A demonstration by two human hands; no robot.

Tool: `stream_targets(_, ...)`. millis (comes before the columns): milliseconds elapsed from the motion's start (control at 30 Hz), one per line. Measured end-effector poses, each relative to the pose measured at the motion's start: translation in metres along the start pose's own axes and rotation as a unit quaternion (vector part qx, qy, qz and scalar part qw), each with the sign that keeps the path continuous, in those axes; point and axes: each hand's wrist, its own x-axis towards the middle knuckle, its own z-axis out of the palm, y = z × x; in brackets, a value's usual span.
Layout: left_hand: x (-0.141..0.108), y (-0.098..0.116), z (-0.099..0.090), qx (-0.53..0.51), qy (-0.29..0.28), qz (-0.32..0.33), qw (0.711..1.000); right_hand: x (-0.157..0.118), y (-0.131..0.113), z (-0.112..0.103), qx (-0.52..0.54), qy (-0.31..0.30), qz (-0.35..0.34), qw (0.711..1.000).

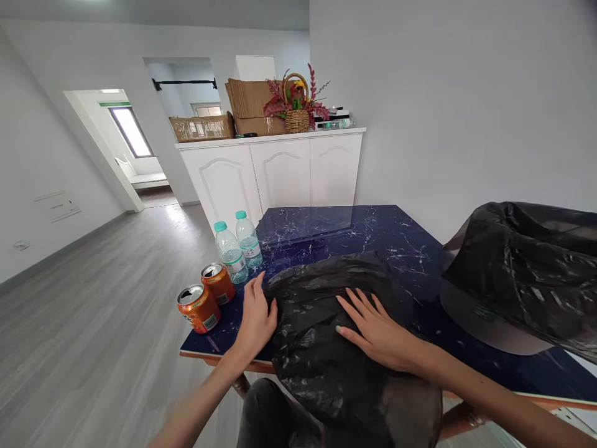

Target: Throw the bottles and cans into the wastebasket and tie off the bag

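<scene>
A black plastic bag lies spread over the blue marbled tabletop, its near end hanging off the front edge. My right hand rests flat on the bag with its fingers spread. My left hand is at the bag's left edge, fingers stretched out and thumb apart, holding nothing. Just left of it stand two orange drink cans, the nearer can and the farther can, both with opened tops. Behind them are two clear plastic bottles with teal caps, a left bottle and a right bottle.
At the right of the table stands a grey bin lined with another black bag. Beyond the table is a white cabinet bearing cardboard boxes and a flower basket. My knee is below the front edge.
</scene>
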Motion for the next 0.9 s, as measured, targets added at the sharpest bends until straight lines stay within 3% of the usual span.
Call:
stream_targets(100,0.005,0.006,-0.017,0.086,-0.084,0.161,0.980,-0.017,-0.004,0.004,-0.022,0.059,-0.050,0.997)
stream_targets(200,0.010,0.006,-0.018,0.113,-0.210,0.261,0.936,-0.040,-0.023,0.025,-0.065,0.108,-0.187,0.974)
stream_targets(300,0.012,-0.010,-0.005,0.155,-0.278,0.266,0.910,-0.054,-0.037,0.059,-0.143,0.184,-0.277,0.932)
stream_targets(433,0.009,-0.026,0.006,0.168,-0.303,0.225,0.911,-0.062,-0.028,0.082,-0.236,0.270,-0.270,0.893)
stream_targets(533,0.007,-0.021,-0.006,0.122,-0.299,0.223,0.920,-0.074,-0.010,0.066,-0.199,0.259,-0.260,0.908)
stream_targets(667,-0.006,-0.004,-0.037,0.044,-0.329,0.212,0.919,-0.097,0.002,0.020,0.025,0.158,-0.160,0.974)
stream_targets(767,-0.023,0.003,-0.052,0.005,-0.376,0.200,0.905,-0.105,0.008,-0.015,0.151,0.122,-0.065,0.979)
stream_targets(900,-0.036,0.008,-0.050,-0.032,-0.349,0.169,0.921,-0.080,0.029,-0.060,0.184,0.103,-0.023,0.977)
